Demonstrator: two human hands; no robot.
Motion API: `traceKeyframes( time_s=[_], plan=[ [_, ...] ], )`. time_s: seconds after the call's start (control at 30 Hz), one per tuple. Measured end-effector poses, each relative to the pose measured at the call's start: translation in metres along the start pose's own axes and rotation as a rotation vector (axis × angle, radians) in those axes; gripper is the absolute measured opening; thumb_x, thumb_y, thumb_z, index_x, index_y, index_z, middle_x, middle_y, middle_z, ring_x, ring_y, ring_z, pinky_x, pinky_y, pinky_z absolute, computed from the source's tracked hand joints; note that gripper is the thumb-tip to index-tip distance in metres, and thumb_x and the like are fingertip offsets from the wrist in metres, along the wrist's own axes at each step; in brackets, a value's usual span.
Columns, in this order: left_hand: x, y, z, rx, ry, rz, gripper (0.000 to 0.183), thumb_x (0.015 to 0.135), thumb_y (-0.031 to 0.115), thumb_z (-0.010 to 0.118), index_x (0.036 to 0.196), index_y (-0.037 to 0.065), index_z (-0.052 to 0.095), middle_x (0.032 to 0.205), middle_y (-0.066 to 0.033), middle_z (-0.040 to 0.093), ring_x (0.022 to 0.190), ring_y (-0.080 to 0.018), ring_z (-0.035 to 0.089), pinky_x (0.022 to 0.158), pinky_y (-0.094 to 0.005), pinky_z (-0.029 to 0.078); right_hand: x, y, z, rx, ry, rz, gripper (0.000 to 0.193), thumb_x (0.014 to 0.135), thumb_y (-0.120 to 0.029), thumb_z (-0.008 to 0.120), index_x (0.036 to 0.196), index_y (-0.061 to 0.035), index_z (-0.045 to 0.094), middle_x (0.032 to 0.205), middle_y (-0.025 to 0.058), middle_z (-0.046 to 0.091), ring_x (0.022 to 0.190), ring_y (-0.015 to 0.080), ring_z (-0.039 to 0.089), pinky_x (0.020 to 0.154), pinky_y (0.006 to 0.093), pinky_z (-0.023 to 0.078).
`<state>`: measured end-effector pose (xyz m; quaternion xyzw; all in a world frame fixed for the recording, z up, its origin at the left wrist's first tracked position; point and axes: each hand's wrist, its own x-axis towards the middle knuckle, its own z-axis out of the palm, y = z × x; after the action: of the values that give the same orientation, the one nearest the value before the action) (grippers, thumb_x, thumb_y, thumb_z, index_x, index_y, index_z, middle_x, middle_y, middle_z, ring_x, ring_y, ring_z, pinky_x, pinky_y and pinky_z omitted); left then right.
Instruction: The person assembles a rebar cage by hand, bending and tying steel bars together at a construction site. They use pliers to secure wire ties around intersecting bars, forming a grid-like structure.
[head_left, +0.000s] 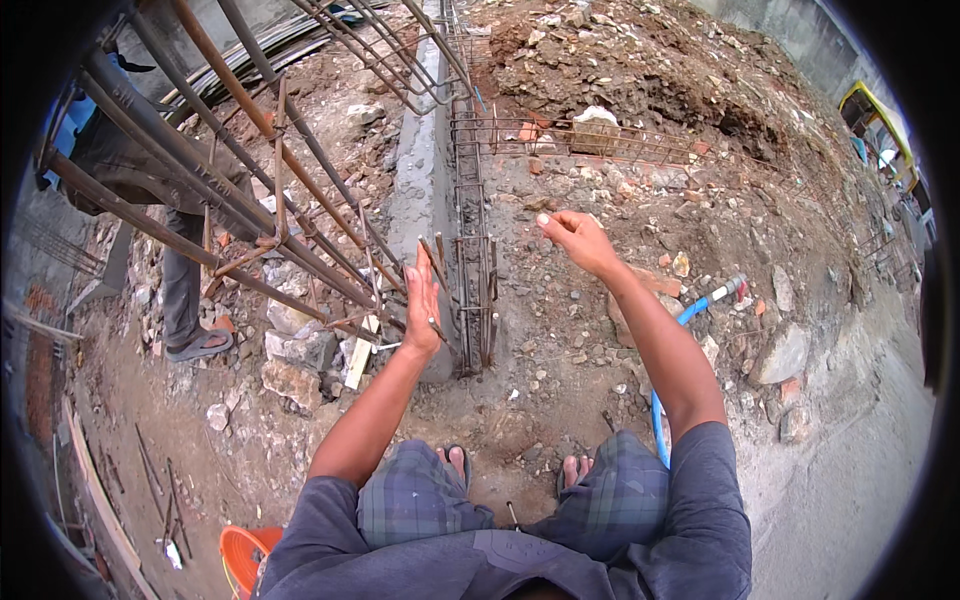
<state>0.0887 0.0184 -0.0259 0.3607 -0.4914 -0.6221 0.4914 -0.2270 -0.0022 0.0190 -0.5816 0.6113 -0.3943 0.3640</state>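
Observation:
My left hand [422, 300] is raised with its fingers straight and its palm against the ends of several rusty bars where a narrow rebar cage [476, 290] meets a slanted bundle of thick bars [230, 170]. A thin rod crosses just below its palm; I cannot tell if the hand grips it. My right hand [575, 235] is held up to the right of the cage over the rubble, thumb and fingers pinched together. Nothing shows between them. The cage runs away from me along a grey concrete beam [425, 180].
Another person stands at the left in a sandal [200, 345] behind the slanted bars. Broken stones [295, 365] lie by the beam's end. A blue pipe [690, 312] lies at the right and an orange bucket [245, 555] at the lower left. My bare feet [455, 460] rest on dirt.

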Motion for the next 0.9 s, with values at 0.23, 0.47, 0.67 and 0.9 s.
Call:
traceKeyframes(
  time_s=[0.23,0.47,0.67,0.9],
  plan=[
    [-0.003,-0.015,-0.005,0.057,-0.145,0.190,0.114,0.088,0.092,0.019,0.167,0.013,-0.006,0.175,-0.0092,-0.007,0.160,-0.0252,-0.011,0.125,-0.0499,-0.011,0.022,-0.081,-0.022,-0.245,0.032,0.029,0.083,0.091,-0.079,0.055,0.105,0.0003,0.074,0.089,0.0073,0.069,0.083,0.0155,0.063,0.076,0.0354,0.052],
    [-0.002,-0.003,0.001,0.180,-0.211,0.296,0.142,0.069,0.105,0.027,0.163,0.005,-0.008,0.170,-0.0140,-0.008,0.157,-0.0260,-0.008,0.125,-0.0463,-0.007,0.008,-0.061,0.043,0.440,0.105,0.109,0.088,0.097,-0.079,0.039,0.135,-0.0028,0.063,0.114,0.0110,0.072,0.106,0.0205,0.066,0.095,0.0370,0.049],
    [-0.004,-0.006,-0.004,0.175,-0.186,0.308,0.144,0.066,0.104,0.035,0.161,0.002,-0.001,0.165,-0.0153,0.004,0.152,-0.0266,0.005,0.123,-0.0458,0.003,-0.084,-0.003,0.134,0.831,0.182,-0.004,0.102,0.095,-0.085,0.025,0.157,-0.0046,0.038,0.153,0.0132,0.049,0.147,0.0262,0.039,0.121,0.0429,0.023],
    [-0.005,-0.007,0.008,0.169,-0.163,0.316,0.146,0.063,0.102,0.044,0.159,-0.001,0.008,0.159,-0.0168,0.019,0.147,-0.0274,0.020,0.121,-0.0453,0.015,-0.083,0.004,0.176,0.522,0.260,-0.338,0.108,0.094,-0.083,0.027,0.160,0.0021,0.019,0.163,0.0194,0.027,0.152,0.0316,0.023,0.124,0.0443,0.012]
  ],
)
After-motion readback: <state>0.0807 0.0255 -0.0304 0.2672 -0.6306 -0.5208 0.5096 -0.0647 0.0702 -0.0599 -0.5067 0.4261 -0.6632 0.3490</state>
